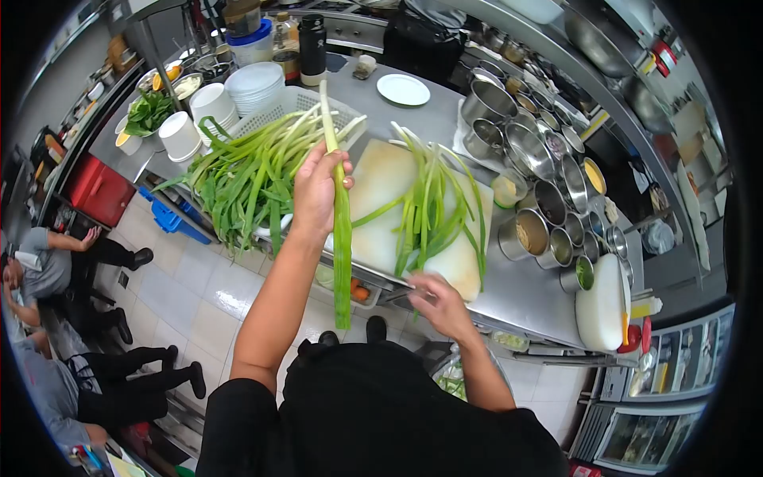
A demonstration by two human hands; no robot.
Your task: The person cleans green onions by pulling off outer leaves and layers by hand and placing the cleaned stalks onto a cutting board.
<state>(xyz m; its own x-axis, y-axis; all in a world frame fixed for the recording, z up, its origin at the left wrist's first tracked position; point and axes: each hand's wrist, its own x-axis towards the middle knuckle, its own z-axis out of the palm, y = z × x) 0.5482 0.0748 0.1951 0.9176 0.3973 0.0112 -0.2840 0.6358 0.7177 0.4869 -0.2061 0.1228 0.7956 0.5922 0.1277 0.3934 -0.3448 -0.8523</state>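
Note:
My left hand (320,187) is wrapped round one long green onion (342,254), its white end pointing up and its flat green leaf hanging down. My right hand (439,304), a little blurred, is at the front edge of the cutting board (381,176); its fingers are bent and partly spread, and nothing shows between them. Several green onions (425,199) lie across the board, leaves toward me. Left of my left hand, a large heap of green onions (253,171) fills a light perforated basket (296,98).
A white plate (403,90) and a black bottle (312,49) stand behind the board. Many metal pots (528,151) crowd the counter's right side. White tubs (181,137) are at the left. A bag-lined bin (451,377) stands below my right forearm. Other people (119,378) are at the far left.

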